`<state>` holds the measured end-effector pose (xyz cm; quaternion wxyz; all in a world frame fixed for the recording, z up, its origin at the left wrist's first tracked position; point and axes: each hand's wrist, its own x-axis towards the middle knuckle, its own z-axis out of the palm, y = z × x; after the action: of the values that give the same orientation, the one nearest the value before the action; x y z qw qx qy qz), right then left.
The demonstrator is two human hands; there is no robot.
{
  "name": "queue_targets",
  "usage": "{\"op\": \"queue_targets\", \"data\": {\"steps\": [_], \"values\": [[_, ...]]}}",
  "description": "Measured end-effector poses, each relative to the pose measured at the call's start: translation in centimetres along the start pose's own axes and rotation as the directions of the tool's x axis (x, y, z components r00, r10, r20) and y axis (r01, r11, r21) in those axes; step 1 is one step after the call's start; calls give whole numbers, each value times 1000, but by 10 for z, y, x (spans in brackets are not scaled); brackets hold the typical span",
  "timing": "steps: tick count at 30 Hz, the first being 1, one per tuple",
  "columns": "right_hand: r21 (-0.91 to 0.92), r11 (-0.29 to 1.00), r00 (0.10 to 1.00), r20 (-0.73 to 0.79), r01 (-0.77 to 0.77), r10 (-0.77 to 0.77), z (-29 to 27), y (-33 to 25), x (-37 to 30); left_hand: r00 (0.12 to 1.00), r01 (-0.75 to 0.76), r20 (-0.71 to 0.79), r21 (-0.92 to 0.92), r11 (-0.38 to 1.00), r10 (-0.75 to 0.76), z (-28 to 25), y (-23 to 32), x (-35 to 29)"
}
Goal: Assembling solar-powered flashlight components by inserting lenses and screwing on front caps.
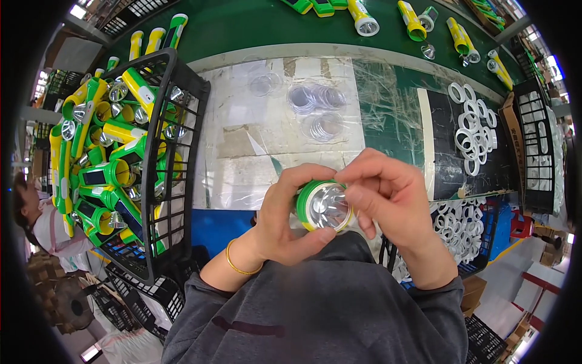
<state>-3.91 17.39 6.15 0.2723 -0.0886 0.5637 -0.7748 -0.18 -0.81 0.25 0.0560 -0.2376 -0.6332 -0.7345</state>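
Observation:
My left hand (pixel 280 217) is wrapped round a green and yellow flashlight (pixel 328 207), its open end turned up and showing a shiny reflector inside a pale rim. Against the right side of that rim, my right hand (pixel 388 195) has thumb and forefinger drawn together; whether something thin and clear is between them I cannot make out. Beyond the hands, clear round lens discs (pixel 316 97) lie in overlapping stacks on the plastic-covered worktop (pixel 236 164). White rings (pixel 471 136) are spread over a black mat to the right.
A black crate (pixel 156 164) full of green and yellow flashlights stands at the left. More flashlights (pixel 364 21) lie on the green belt (pixel 242 33) at the back. Below the worktop's right end, a bin holds many white rings (pixel 458 230). Another person (pixel 45 221) is at far left.

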Motion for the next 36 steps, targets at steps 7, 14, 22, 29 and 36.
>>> {"op": "queue_targets", "data": {"steps": [7, 14, 22, 29, 36], "values": [[-200, 963, 979, -61, 179, -195, 6, 8, 1, 998, -62, 32, 88, 994, 60, -3, -3, 3], [-520, 757, 876, -33, 396, -481, -1, 16, -4, 999, -31, 37, 102, 994, 28, -3, -5, 2], [-678, 374, 697, 289, 633, -656, -4, 27, -10, 994, 43, 95, 47, 998, -47, -10, -3, 4], [-722, 276, 687, 364, 635, -629, -7, 28, -5, 995, 73, 72, 4, 997, -74, -12, -5, 3], [-716, 276, 684, 369, 641, -630, -11, 27, -7, 994, 39, 104, 23, 999, -41, -11, -5, 6]]}}
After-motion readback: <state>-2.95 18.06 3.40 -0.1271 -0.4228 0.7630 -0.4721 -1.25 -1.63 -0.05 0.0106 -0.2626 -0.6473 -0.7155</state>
